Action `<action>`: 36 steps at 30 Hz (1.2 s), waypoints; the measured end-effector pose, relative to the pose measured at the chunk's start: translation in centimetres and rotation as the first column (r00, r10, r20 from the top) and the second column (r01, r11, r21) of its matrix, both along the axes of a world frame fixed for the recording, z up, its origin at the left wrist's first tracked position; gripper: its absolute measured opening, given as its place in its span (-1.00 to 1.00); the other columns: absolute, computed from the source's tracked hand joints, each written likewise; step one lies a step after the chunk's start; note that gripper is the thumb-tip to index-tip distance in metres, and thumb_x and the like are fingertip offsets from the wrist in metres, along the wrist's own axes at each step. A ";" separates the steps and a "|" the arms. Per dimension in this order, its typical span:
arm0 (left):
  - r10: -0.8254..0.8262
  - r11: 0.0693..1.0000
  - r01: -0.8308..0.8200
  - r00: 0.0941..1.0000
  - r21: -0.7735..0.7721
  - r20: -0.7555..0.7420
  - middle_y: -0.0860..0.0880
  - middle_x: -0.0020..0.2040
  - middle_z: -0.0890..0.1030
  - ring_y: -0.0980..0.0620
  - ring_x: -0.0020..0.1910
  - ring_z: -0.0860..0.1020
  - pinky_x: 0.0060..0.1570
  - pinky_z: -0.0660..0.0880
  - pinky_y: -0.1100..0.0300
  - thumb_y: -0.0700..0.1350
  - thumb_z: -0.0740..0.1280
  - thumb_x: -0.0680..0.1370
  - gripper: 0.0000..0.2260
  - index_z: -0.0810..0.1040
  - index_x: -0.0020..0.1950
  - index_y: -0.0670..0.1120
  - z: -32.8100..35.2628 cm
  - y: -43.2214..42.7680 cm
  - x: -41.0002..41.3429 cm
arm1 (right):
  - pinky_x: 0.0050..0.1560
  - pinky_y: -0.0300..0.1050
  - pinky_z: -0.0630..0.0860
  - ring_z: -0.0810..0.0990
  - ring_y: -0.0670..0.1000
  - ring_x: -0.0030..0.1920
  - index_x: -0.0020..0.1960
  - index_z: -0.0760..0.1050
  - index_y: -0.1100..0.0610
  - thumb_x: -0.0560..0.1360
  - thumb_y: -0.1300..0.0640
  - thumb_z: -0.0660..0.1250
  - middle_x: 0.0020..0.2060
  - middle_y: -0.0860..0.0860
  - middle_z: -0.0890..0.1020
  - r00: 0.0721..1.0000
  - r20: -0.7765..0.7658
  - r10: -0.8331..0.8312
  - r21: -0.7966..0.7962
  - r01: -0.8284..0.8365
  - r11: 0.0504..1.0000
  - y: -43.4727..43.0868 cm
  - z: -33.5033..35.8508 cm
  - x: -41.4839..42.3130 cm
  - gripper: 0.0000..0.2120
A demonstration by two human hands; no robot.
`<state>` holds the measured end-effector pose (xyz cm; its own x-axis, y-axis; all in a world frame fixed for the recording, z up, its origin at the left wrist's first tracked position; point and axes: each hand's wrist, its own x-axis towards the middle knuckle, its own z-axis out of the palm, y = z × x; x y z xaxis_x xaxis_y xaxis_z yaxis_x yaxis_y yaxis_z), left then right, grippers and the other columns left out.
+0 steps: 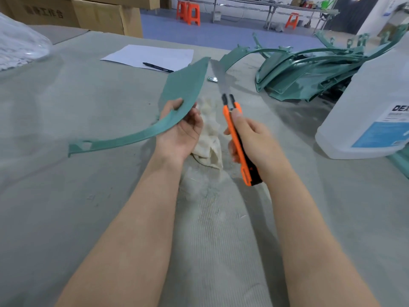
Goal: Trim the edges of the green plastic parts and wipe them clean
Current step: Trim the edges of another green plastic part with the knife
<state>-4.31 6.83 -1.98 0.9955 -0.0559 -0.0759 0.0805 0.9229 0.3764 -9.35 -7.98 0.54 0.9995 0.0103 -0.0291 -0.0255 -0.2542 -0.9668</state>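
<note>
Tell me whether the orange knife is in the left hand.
No, the right hand grips the orange knife; the left hand holds a green part.

Pen (157, 67) on paper sheet (150, 55); cardboard boxes (106, 16) behind; orange stools (193, 15) farther back.

A matte green part (183, 85), broad and flat at its far end and narrowing to a long curved strip with a notched tip, is pinched by the left hand (179, 129), thumb above and fingers beneath. The strip sweeps out left of them. An orange-and-black utility knife (238, 140) sits in the curled fingers of the right hand (250, 136), its blade (218, 78) extended beyond the fingertips. A crumpled cream rag (210, 138) lies between both hands' fingers. A heap of glossy green parts (309, 72) lies well beyond the right fingers.
</note>
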 end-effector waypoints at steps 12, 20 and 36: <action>-0.290 0.955 0.254 0.901 0.152 0.322 -0.05 0.35 0.48 -0.08 0.38 0.44 0.39 0.33 0.03 -0.09 0.17 0.49 -0.71 0.70 -0.17 -0.06 0.8 -1.0 -1.4 | -0.49 -0.27 0.45 0.53 -0.07 -0.52 0.03 0.45 0.05 0.59 0.07 0.24 -0.46 -0.03 0.63 0.996 -0.058 0.069 -0.113 -0.076 0.991 -1.3 -1.3 0.9 -0.94; -0.307 0.948 0.273 0.918 0.161 0.250 -0.17 0.43 0.41 -0.15 0.37 0.44 0.41 0.29 0.01 -0.13 0.23 0.43 -0.81 0.61 -0.08 -0.13 1.1 -1.1 -1.3 | -0.51 -0.27 0.42 0.51 -0.06 -0.54 0.01 0.48 0.07 0.60 0.06 0.25 -0.47 0.00 0.62 0.979 -0.112 0.168 -0.142 -0.183 0.973 -1.1 -1.2 0.8 -0.91; 0.017 0.993 -0.027 0.996 0.118 0.083 -0.08 0.21 0.52 -0.06 0.32 0.50 0.33 0.39 0.06 -0.15 0.19 0.58 -0.78 0.43 0.22 -0.09 1.1 1.1 -0.5 | -0.46 -0.23 0.45 0.49 -0.06 -0.49 0.18 0.53 0.15 0.60 0.08 0.24 -0.43 0.00 0.58 0.915 -0.267 0.304 -0.234 -0.367 0.900 -3.0 1.2 -0.8 -0.78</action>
